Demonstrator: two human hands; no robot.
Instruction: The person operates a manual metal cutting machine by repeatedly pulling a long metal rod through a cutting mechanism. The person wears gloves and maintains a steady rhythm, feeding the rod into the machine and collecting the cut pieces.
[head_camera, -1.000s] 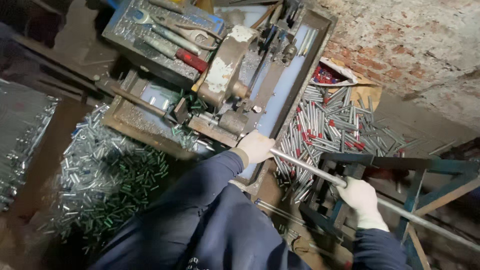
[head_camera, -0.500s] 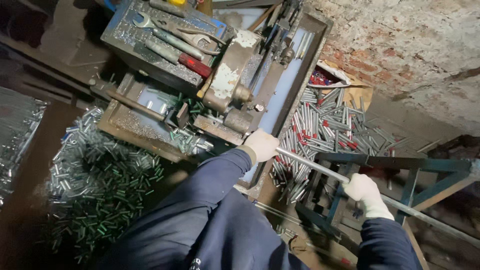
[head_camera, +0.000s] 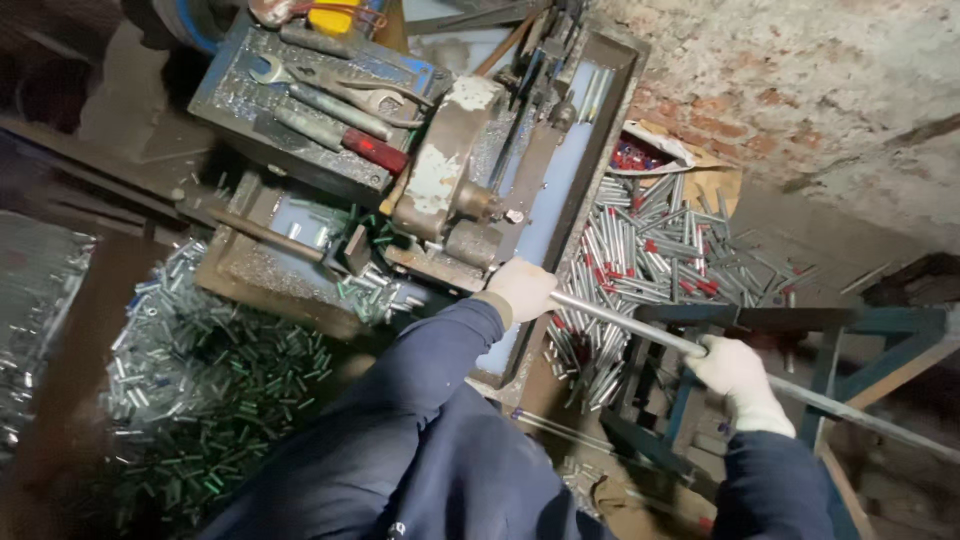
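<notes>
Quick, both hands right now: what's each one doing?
Left hand: closed around the metal rod, near the machine.
Right hand: closed around the same rod, farther back over the blue frame.

Two gloved hands, left hand (head_camera: 523, 290) and right hand (head_camera: 735, 370), are gripping one long metal rod (head_camera: 620, 318); one rusty machine (head_camera: 450, 190) is sitting beyond it, flanked by two heaps of countless short tubes.
</notes>
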